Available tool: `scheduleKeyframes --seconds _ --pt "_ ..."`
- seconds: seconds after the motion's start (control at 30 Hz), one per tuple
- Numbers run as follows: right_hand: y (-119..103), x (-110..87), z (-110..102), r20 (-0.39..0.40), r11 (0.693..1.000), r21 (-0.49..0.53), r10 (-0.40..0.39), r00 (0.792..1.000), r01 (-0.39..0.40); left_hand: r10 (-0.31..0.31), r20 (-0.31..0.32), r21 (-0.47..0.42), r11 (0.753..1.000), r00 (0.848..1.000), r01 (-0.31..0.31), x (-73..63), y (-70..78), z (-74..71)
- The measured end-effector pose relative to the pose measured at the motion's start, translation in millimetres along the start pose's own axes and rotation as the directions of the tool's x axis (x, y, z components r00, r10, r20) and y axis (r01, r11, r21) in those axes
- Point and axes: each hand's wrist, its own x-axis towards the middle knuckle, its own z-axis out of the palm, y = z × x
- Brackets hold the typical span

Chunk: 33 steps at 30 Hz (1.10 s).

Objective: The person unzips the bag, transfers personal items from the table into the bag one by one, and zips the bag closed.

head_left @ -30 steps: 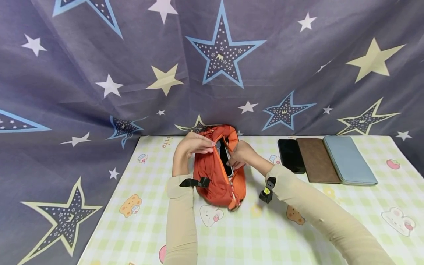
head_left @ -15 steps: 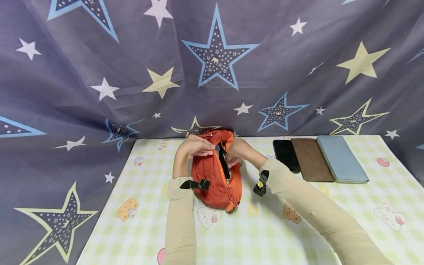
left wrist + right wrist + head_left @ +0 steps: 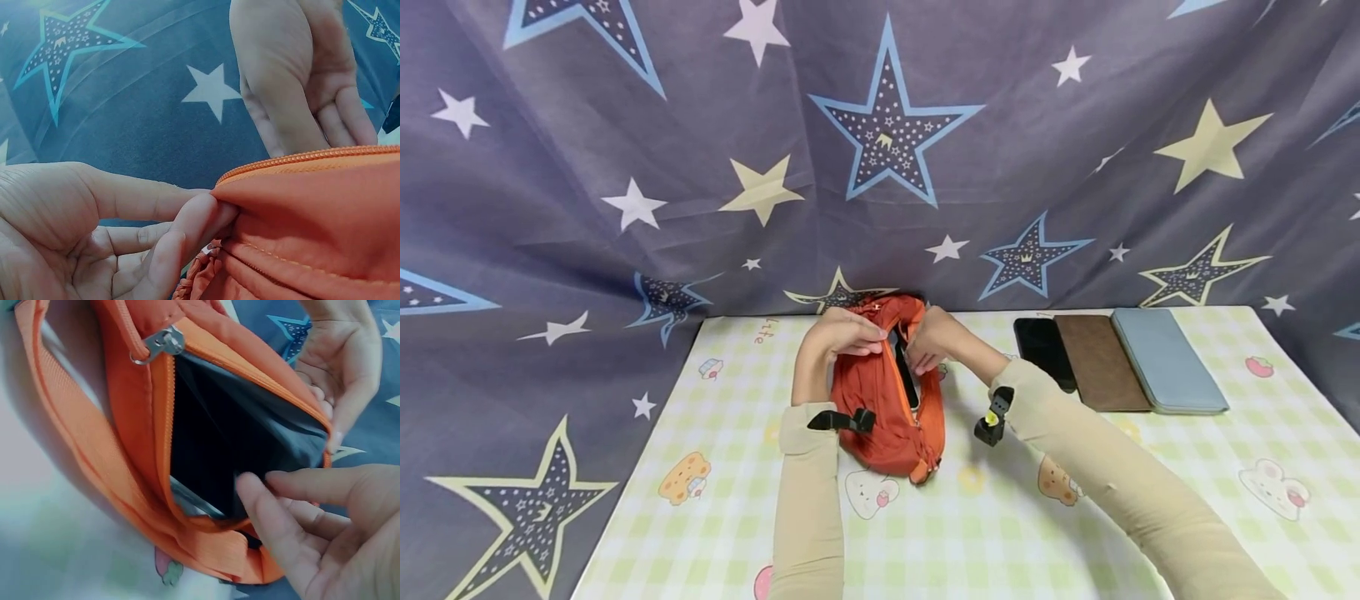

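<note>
Red bag (image 3: 872, 400) is set unzipped on the table (image 3: 985, 533), with a dark, pale-edged slab (image 3: 907, 379) seen inside; its opening's left edge is pinched by the left hand (image 3: 844, 333), while the right hand (image 3: 934, 337) is dipped in opposite, grip on anything can't be told. Off right, phone (image 3: 1045, 354), brown folder (image 3: 1102, 362) and blue folder (image 3: 1170, 360) are laid side by side; all is backed by a starry curtain (image 3: 700, 125).
</note>
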Motion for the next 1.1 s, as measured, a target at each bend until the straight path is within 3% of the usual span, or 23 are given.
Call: scheduleKeyframes --seconds 0.13,0.3,0.43,0.5,0.6,0.7,0.83,0.93,1.1 --pt "3.1 -26.3 -11.7 -0.150 0.990 -0.022 -0.144 0.978 0.142 0.004 0.004 -0.001 1.000 1.000 -0.004 0.7 0.2 0.3" --pt "24.4 -41.6 -46.0 -0.283 0.958 -0.151 -0.280 0.917 0.245 0.013 0.014 0.006 1.000 1.000 -0.013 2.4 -0.7 1.1" --pt "51.8 -47.2 -73.6 -0.391 0.892 -0.405 -0.369 0.843 0.203 0.022 0.012 0.016 1.000 1.000 -0.022 3.0 -1.2 1.6" --pt "67.2 -49.5 -84.9 -0.416 0.852 -0.506 -0.379 0.827 0.136 0.030 0.012 0.017 0.999 0.999 -0.030 3.6 -1.5 2.5" --pt "90.4 -52.2 -97.4 -0.410 0.800 -0.598 -0.360 0.838 0.051 0.039 0.014 0.021 0.999 0.999 -0.039 4.3 -1.9 4.3" --pt "109.7 -50.9 -103.7 -0.381 0.776 -0.631 -0.297 0.876 -0.012 0.039 0.014 0.020 0.999 0.999 -0.039 4.0 -2.0 3.7" --pt "132.6 -47.9 -105.6 -0.347 0.746 -0.662 -0.224 0.911 -0.069 0.042 0.019 0.013 0.999 0.999 -0.043 3.4 -1.6 3.6" --pt "145.5 -46.2 -104.3 -0.327 0.730 -0.676 -0.176 0.928 -0.100 0.048 0.024 0.014 0.999 0.999 -0.048 4.2 -2.4 3.7" --pt "156.1 -45.1 -99.9 -0.310 0.735 -0.665 -0.112 0.944 -0.131 0.047 0.029 0.013 0.999 0.998 -0.048 5.4 -3.1 4.8"
